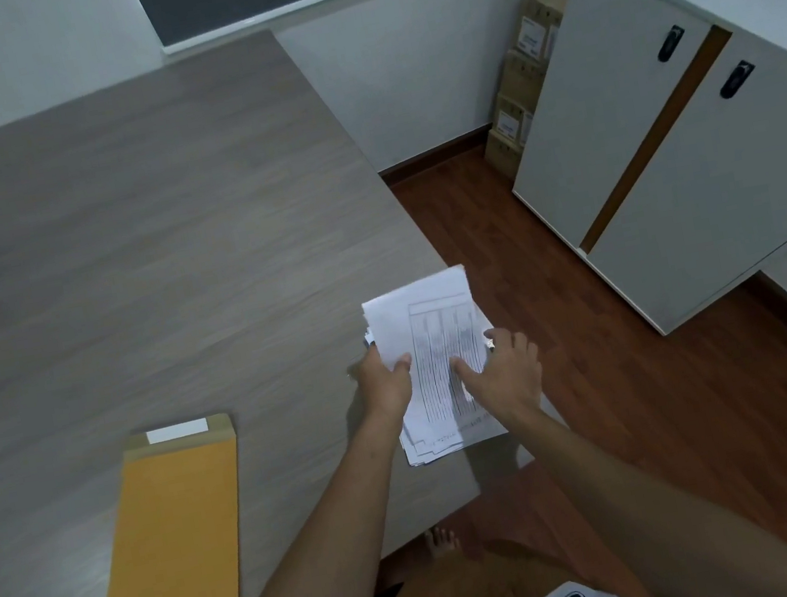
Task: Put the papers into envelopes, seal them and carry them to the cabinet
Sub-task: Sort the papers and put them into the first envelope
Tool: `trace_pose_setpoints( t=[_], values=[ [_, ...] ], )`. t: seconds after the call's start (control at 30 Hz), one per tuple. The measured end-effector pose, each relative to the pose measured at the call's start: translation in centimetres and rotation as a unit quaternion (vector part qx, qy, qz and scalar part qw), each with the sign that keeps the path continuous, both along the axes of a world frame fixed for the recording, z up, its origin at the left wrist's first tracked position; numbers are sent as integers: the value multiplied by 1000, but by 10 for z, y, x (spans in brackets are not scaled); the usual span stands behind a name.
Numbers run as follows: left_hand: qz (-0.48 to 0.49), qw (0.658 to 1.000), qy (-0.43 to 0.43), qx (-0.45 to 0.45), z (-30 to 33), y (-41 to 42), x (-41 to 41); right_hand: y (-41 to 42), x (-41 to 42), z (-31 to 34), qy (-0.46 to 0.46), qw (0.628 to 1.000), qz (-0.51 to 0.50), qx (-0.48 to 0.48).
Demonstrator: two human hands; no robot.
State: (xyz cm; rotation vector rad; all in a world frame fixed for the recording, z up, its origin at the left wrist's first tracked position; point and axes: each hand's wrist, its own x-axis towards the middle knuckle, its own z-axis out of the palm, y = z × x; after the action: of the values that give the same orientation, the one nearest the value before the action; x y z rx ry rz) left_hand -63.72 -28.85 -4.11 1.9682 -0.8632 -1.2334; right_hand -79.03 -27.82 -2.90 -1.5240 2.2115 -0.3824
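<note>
Holding papers, print illegible

- The table has a grey wood-grain top, smooth and matt.
- The papers are thin white printed sheets, matt.
- The envelope is yellow-brown paper, matt, with a white strip on its flap.
- The floor is reddish-brown wood, slightly glossy.
- The cabinet is white, smooth, with black handles.
- The boxes look like brown cardboard.
</note>
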Motion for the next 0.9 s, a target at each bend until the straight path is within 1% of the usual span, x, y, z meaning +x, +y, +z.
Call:
trace_pose_setpoints(
  t=[0.1,0.17,0.2,0.23,0.3,0.4,0.47,0.57,0.6,0.63,0.7,0.77,0.83,0.9],
  values=[
    [108,991,82,-8,4,-4,17,-1,10,11,-113,993,-24,-37],
    [190,967,165,-35,11,-2,35,-4,27,21,-203,978,-34,-36],
    [222,952,203,-51,16,0,44,-5,37,27,-254,966,-42,-21],
    [248,938,233,-64,20,3,55,-7,49,32,-306,950,-53,4],
    [283,918,267,-77,29,11,78,-8,74,40,-394,915,-64,62],
    [289,906,300,-79,43,27,110,-3,114,38,-504,855,-55,109],
    [288,900,316,-84,46,41,132,2,139,35,-535,835,-55,118],
    [324,874,340,-123,48,63,176,6,171,34,-526,842,-9,118],
    [331,870,337,-138,50,72,194,8,180,36,-519,848,14,110],
    [331,874,322,-150,53,83,212,9,187,37,-507,855,37,104],
    [298,913,233,-150,60,105,249,12,201,41,-490,862,82,100],
    [231,953,137,-138,66,124,279,16,212,44,-476,864,123,108],
    [176,973,86,-123,69,138,299,22,224,44,-457,869,156,110],
    [162,980,58,-104,67,149,309,29,237,43,-436,875,179,108]
  ],
)
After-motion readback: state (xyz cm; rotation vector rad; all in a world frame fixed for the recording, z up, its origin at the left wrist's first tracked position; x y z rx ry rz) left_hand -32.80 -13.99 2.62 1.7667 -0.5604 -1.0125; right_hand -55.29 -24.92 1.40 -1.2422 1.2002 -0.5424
